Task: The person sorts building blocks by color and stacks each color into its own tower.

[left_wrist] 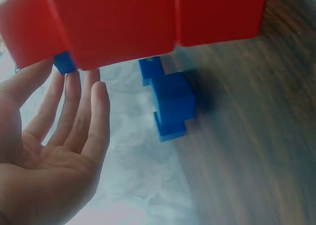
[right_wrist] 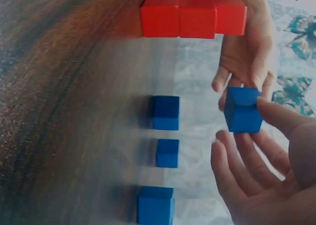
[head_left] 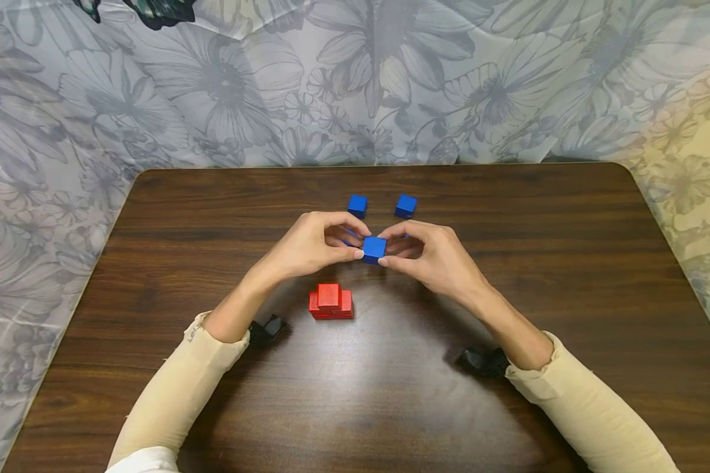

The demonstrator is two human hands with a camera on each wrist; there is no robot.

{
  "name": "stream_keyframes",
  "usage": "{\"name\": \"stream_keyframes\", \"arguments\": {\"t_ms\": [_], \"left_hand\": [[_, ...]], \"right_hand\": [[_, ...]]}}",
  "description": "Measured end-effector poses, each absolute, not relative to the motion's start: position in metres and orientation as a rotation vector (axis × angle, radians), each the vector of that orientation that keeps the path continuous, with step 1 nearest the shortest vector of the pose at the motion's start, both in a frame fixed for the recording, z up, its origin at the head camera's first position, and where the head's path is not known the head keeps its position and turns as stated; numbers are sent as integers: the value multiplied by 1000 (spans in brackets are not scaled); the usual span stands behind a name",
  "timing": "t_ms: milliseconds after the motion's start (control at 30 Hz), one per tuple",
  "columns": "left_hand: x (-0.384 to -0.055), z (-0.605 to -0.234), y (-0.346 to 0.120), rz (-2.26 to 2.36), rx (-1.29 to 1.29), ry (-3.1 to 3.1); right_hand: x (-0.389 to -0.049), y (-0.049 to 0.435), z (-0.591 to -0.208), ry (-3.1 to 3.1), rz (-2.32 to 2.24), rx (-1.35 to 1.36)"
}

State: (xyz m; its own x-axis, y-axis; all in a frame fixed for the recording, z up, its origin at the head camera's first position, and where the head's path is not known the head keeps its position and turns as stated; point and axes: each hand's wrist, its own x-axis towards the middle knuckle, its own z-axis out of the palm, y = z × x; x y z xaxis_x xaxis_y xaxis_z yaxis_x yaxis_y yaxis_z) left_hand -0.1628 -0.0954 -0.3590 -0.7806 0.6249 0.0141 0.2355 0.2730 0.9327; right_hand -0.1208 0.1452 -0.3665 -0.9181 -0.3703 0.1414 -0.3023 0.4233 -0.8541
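Observation:
Fingertips of both hands pinch one small blue block (head_left: 374,248) above the middle of the table. My left hand (head_left: 307,246) holds it from the left, with thumb and forefinger at its side. From the right, the thumb and fingers of my right hand (head_left: 440,259) grip the same block, as the right wrist view also shows around the blue block (right_wrist: 243,110). Close to the left wrist stands a stack of red blocks (head_left: 329,301), which partly covers the left hand (left_wrist: 59,156) and the held block in the left wrist view.
Towards the far edge of the brown table (head_left: 568,263) sit two blue blocks, one on the left (head_left: 357,205) and one on the right (head_left: 405,205). More blue shows behind the fingers. Floral cloth (head_left: 378,85) hangs behind the table.

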Motion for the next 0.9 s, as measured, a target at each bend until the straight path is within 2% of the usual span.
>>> {"name": "stream_keyframes", "arguments": {"t_ms": [467,900], "left_hand": [[-145,-336,-95,1630,861,2191],[-127,-324,-81,1680,960,2245]], "right_hand": [[-109,149,-353,2494,-1804,-752],[-96,161,-335,2429,-1883,-765]]}}
